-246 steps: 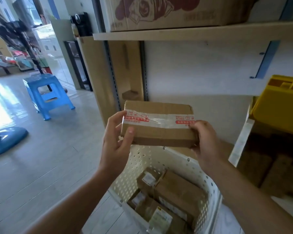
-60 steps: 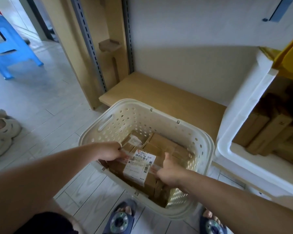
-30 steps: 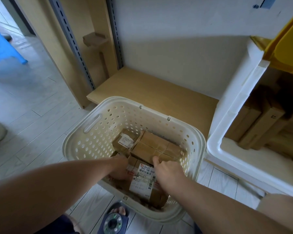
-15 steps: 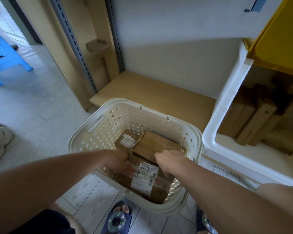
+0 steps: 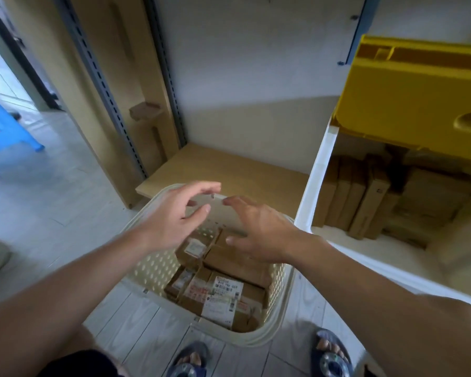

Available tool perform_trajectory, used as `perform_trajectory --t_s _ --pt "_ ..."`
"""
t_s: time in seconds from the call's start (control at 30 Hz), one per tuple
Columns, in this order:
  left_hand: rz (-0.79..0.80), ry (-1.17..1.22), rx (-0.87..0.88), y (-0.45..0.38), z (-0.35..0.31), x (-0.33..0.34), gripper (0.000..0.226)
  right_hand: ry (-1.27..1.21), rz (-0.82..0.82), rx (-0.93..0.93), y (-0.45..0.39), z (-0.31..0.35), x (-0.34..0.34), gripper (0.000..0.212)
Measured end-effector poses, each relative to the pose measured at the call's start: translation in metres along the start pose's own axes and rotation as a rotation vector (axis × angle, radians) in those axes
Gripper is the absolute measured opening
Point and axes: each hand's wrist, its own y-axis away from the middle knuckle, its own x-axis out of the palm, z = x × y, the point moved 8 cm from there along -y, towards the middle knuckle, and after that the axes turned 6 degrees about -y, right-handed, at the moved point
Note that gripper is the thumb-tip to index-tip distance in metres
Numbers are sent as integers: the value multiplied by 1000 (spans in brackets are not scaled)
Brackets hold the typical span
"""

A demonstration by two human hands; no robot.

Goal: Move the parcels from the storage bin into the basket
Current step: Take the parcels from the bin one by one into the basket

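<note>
**Basket filling up, bin far from cleared**

Several brown cardboard parcels with white shipping labels (image 5: 223,295) are already packed flat in the cream perforated plastic basket (image 5: 280,306), which is parked on the pale tiled floor (image 5: 52,208) right beside the white storage bin (image 5: 314,180). So a fair chunk can be called done. Still, a whole row of brown cardboard parcels (image 5: 365,202) is seen left in the bin, under the yellow plastic crate (image 5: 408,96), so plenty remains by the look of it.

Both grips are empty: the left hand (image 5: 174,216) and right hand (image 5: 259,232) are held above the basket with fingers loosely spread, nothing pinched or carried.

Orientation-wise, the topmost labelled parcel in the basket is laid flat, label up, its long axis running roughly left-to-right across the basket's near end. The ones left in the bin are stood on edge like books, long axes upright and slightly leaned, narrow sides turned out toward the basket. How many sit further back can't be told, as it's dark in there.
</note>
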Motion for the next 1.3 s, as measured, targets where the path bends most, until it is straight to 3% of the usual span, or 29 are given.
perform_trajectory --t_s 0.1,0.2,0.43,0.73,0.97,1.17,1.3 --pt "-151 106 41 -4 -24 -25 48 -1 -114 -52 12 -1 -30 81" --pt "-202 169 108 -9 -44 -31 48 -88 -229 -96 26 -8 -59 83" --pt "-226 226 269 -27 -103 -8 44 -221 -443 -94 76 -31 -95 73" --pt "-165 292 459 -54 -180 50 37 -207 -573 116 151 -89 -123 81" --pt "-9 325 365 -75 -222 107 42 -182 -607 363 209 -143 -141 82" --pt "31 386 274 -95 -240 149 37 -155 -580 571 240 -193 -142 81" --pt "61 386 191 -119 -246 178 41 -248 -645 642 236 -231 -147 68"
